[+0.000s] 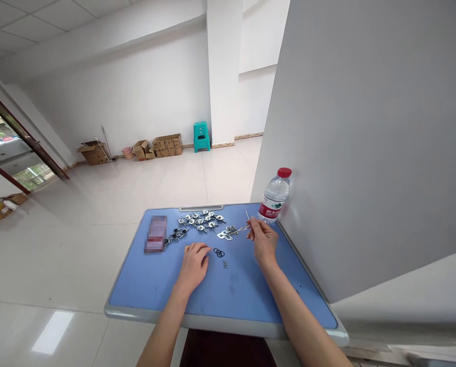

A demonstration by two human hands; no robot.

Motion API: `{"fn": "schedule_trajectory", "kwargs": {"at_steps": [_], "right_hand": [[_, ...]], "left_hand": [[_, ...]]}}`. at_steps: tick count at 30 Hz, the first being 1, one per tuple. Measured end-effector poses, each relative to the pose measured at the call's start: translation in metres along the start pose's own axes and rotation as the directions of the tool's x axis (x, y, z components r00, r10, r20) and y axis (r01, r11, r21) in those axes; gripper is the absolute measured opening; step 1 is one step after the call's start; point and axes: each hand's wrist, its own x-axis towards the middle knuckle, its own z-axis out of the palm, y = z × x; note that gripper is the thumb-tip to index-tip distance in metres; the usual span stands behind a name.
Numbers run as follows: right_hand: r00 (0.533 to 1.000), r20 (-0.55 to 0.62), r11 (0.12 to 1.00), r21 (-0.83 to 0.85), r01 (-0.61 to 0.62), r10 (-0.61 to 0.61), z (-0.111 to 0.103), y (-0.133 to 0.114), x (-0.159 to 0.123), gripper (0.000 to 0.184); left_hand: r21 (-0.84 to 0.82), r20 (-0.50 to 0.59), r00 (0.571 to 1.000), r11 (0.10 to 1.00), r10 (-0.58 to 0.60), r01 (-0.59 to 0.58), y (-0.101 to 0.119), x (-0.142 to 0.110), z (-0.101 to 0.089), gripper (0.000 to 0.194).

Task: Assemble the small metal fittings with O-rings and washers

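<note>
My left hand [194, 264] rests on the blue table [243, 300] with its fingers loosely bent and nothing seen in them. Just right of its fingertips lie several black rubber rings [219, 253], and a few tiny metal pieces [225, 264] sit below those. Fingers of my right hand [264, 242] are pinched around a thin metal rod [246, 215], whose upper end sticks up; its lower part is hidden. Flat metal plates with holes [225, 235] lie left of that hand. Farther back is a cluster of metal fittings [201, 220], with black-capped metal parts [177, 235] beside it.
A water bottle [276, 196] with a red cap stands at the table's back right, against a grey panel [365, 142]. At the left lies a blurred purplish rectangular item [156, 234]. Cardboard boxes [167, 146] and a teal stool [201, 136] stand by the far wall.
</note>
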Motion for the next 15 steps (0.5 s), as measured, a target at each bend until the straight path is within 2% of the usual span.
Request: {"fn": "schedule_trajectory", "kwargs": {"at_steps": [2,4,7,10,15], "right_hand": [[1.000,0.002,1.000,0.000,0.004,-0.004,0.000,0.002,0.001,0.042],[1.000,0.001,1.000,-0.007,0.006,-0.006,-0.001,0.004,0.002,0.042],[1.000,0.002,1.000,-0.027,0.007,-0.007,-0.001,0.006,0.002,0.041],[1.000,0.013,0.999,-0.043,0.013,-0.012,-0.001,0.005,0.001,0.040],[1.000,0.007,0.999,-0.034,0.016,-0.016,-0.001,0.003,0.001,0.041]], "left_hand": [[0.111,-0.121,0.987,0.987,-0.104,0.117,-0.012,0.000,-0.008,0.036],[0.224,-0.259,0.939,0.931,-0.227,0.287,-0.025,-0.001,-0.017,0.036],[0.349,-0.314,0.891,0.833,-0.328,0.429,-0.042,-0.006,-0.029,0.036],[0.415,-0.288,0.890,0.792,-0.354,0.449,-0.048,-0.013,-0.035,0.034],[0.442,-0.275,0.918,0.809,-0.287,0.386,-0.038,-0.026,-0.034,0.030]]}}
